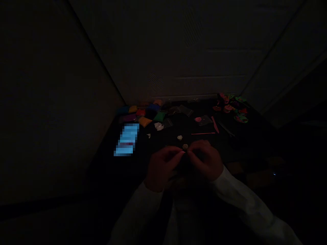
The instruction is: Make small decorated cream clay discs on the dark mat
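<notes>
The scene is very dark. My left hand (162,166) is closed in a pinch over the near part of the dark table, with a tiny pale piece (183,152) at its fingertips. Close by on the right, my right hand (206,159) also pinches thumb against finger; what it holds, if anything, is too small and dim to make out. Just beyond the fingertips lies a small round pale lump (185,146). A second whitish lump (180,137) rests a little farther back.
A lit phone (127,140) lies at left. Behind are several coloured packets (145,121), a crumpled white lump (158,126) and a clear bag (205,120). Pink sticks (203,133) and a pink knife-shaped tool (215,125) lie right of centre. A colourful pile (231,105) sits far right.
</notes>
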Demonstrator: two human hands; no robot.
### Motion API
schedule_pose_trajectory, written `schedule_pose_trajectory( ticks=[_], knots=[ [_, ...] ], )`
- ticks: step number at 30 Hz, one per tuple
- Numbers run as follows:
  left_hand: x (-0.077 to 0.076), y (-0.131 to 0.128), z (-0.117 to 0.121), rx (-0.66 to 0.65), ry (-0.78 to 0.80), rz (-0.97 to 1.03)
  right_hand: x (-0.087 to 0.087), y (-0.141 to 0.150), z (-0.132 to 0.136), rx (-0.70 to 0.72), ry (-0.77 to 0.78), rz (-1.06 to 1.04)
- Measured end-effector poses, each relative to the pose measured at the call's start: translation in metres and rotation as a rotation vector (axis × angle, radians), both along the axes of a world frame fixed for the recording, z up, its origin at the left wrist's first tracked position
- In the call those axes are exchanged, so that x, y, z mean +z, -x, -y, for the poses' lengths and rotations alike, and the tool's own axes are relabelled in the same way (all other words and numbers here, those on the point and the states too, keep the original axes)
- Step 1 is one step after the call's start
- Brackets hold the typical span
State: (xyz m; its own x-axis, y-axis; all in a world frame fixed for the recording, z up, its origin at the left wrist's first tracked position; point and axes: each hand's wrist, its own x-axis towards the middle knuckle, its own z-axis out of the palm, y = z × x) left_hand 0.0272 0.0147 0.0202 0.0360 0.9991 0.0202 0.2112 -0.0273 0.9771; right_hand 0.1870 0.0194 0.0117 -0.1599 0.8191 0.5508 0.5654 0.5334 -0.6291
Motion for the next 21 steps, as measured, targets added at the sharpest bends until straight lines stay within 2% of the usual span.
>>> schedule_pose_trajectory(
  ticks=[14, 21],
  knots=[
    [0.0013, -0.0027, 0.0038, 0.01, -0.027, -0.036, 0.0022, 0.002, 0.0027, 0.049, -0.028, 0.024],
    [-0.0011, -0.0027, 0.0035, 0.011, -0.042, -0.058, 0.0013, 0.0037, 0.0007, 0.035, 0.021, -0.035]
  ],
)
